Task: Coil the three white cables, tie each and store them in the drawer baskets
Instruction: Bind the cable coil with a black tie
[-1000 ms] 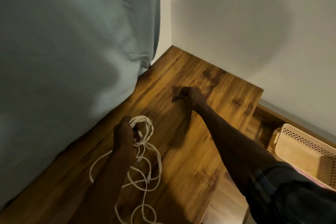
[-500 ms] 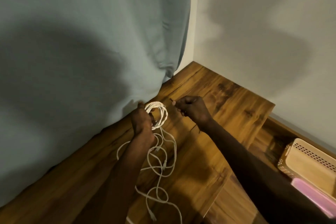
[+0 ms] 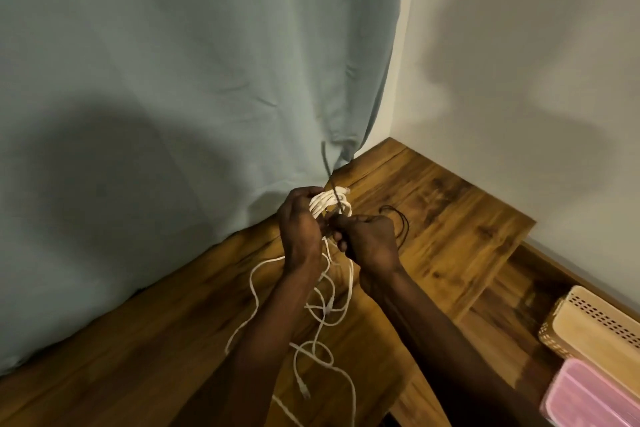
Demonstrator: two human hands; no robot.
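Head view, looking down on both hands raised together over the desk [image 3: 450,246]; left hand [image 3: 299,229] clenched round a bunch of white cable [image 3: 329,204] loops, presumably to keep the coil from springing open; right hand [image 3: 369,241] closed just beside it, pinching a thin dark tie [image 3: 332,191], one end sticking up past the coil, a slack loop of it trailing off to the right near the knuckles; hands touching or nearly so, thumbs hidden at the meeting point. Held high and close likely so the tie can be passed round the bundle without the loops slipping. Rest of the white cable hanging down in loose tangled strands between the forearms, spilling onto the desk, a plug end lying near the lower edge; cannot tell whether one cable or several in that tangle, so coiling looks unfinished and tying only begun. Around: grey-green curtain [image 3: 173,114] draped against the desk's far edge just behind the hands; pale wall at right; beige perforated basket [image 3: 595,326] and pink basket [image 3: 592,399] well apart at lower right, below desk level, apparently in the drawer. Possible hindrance: dangling strands snagging on themselves, curtain crowding the left hand.
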